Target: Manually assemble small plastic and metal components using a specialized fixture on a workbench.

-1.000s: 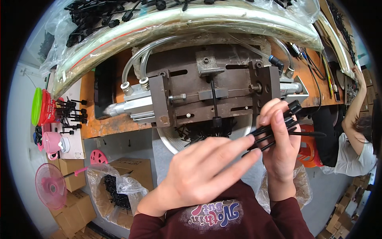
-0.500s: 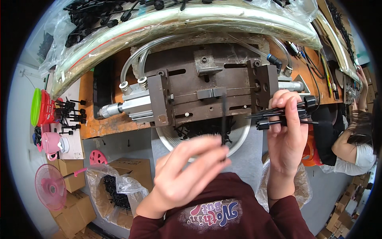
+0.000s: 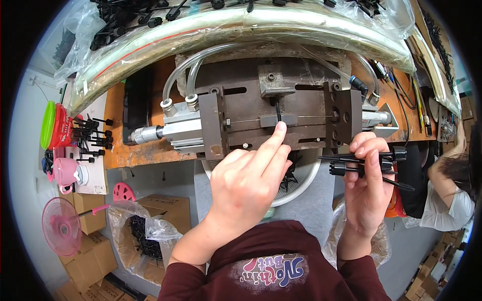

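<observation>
My left hand point(image 3: 246, 183) reaches over the front of a dark metal fixture point(image 3: 251, 138). Its index finger is stretched out, with the tip touching the lower end of a thin black plastic rod point(image 3: 279, 110). That rod lies across the small grey block point(image 3: 268, 121) in the middle of the fixture, pointing at the metal bracket point(image 3: 273, 80) behind. The other left fingers are loosely bent, and the thumb is mostly hidden. To the right, my right hand point(image 3: 369, 190) is closed around several black plastic rods with knobbed ends point(image 3: 399, 154), held roughly sideways between thumb and fingers.
Pneumatic cylinders point(image 3: 183, 135) with clear hoses flank the fixture. Below it sits a white-rimmed basket point(image 3: 314, 173) of black parts. A plastic-wrapped roll point(image 3: 241, 25) curves behind. At left are a pink fan point(image 3: 61, 226) and a bagged box point(image 3: 125, 236). Another person point(image 3: 447, 195) sits at right.
My left hand has moved forward, bringing the black rod onto the fixture's block, and its fingertip now rests at the rod's end. My right hand keeps its bundle, tilted slightly differently.
</observation>
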The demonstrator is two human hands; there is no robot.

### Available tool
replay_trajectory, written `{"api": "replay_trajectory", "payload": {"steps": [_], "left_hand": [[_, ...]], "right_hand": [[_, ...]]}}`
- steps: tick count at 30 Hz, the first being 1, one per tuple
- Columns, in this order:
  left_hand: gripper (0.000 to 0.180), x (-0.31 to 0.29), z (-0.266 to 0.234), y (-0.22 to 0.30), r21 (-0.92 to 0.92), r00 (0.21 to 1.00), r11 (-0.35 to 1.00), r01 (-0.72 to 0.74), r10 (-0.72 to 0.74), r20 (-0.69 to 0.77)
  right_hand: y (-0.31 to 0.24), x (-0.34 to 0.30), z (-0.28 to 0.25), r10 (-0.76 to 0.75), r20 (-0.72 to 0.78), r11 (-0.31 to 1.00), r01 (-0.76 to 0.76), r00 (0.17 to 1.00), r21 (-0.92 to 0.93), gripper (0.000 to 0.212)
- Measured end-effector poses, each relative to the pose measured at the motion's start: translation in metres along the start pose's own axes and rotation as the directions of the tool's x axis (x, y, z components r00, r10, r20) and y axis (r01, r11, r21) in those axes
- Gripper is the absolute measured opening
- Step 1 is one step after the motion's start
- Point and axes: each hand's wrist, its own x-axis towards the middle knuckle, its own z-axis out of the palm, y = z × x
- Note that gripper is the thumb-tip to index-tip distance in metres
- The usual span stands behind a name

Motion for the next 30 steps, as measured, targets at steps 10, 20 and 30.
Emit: {"api": "replay_trajectory", "payload": {"steps": [10,20,30], "left_hand": [[0.023,-0.003,0.006,-0.003,-0.073,1.0,0.997,-0.01,0.009,-0.016],[0.047,-0.024,-0.023,0.022,-0.939,0.845,0.023,0.344,-0.443,0.298],[0.031,-0.001,-0.032,0.024,-0.511,0.992,0.854,-0.097,0.122,0.015]], "right_hand": [[0.0,-0.002,0.003,0.042,-0.034,0.999,-0.041,0.999,0.026,0.015],[0.005,-0.002,0.006,0.081,0.04,0.989,-0.086,0.996,0.124,0.013],[0.007,-0.006,0.012,0.314,0.217,0.92,-0.353,0.924,0.171,0.015]]}}
